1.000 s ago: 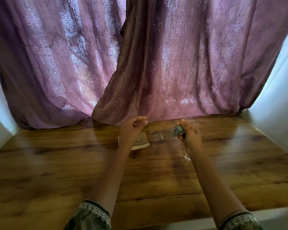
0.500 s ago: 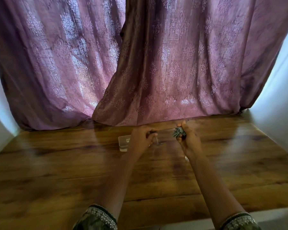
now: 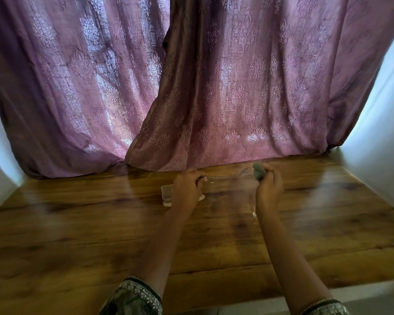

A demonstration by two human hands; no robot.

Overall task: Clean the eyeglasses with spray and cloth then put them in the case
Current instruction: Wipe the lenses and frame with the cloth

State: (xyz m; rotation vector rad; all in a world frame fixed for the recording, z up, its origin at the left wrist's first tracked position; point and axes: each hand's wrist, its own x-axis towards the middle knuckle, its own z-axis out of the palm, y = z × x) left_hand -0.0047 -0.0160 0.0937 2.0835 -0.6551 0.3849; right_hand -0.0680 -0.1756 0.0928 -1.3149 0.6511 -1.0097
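The left hand [image 3: 187, 188], beside the case [image 3: 167, 193] a second ago, now grips the eyeglasses [image 3: 221, 178] above the worktop [image 3: 77, 223]. At their three o'clock, the right hand [image 3: 268, 187] pinches the cloth [image 3: 258, 172] against them. Wiping appears under way.

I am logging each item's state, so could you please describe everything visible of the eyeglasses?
The eyeglasses look clear-framed, almost transparent, and blurred. They are held roughly level above the wooden table, between the hands: the left hand grips one end, the right hand pinches a bunched grey-green cloth against the other. One temple seems to stick up near the cloth. Lens detail cannot be told.
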